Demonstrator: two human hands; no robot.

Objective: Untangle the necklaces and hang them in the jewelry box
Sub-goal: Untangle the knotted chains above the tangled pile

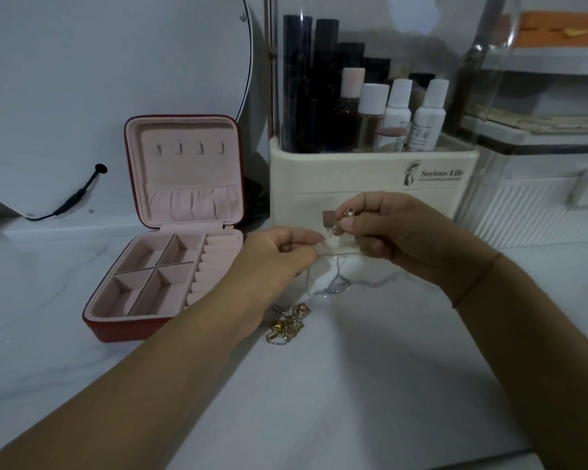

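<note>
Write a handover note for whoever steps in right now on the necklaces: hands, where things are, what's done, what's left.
Left hand and right hand each pinch one thin chain, held between them above the table; its rest trails down.
Tangled pile of other necklaces lies on the table, right of the open jewelry box.
Done: nothing hung; the four lid hooks are bare.
Left: free this chain, hang it, then work through the pile.

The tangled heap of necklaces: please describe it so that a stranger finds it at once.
On the white marble-look tabletop stands an open red square jewelry box with pink lining. Right of its front corner lies the tangled heap of gold, silver and rose necklaces. Unlike the thin silver chain pinched by the left hand and right hand, no hand holds it.
</note>
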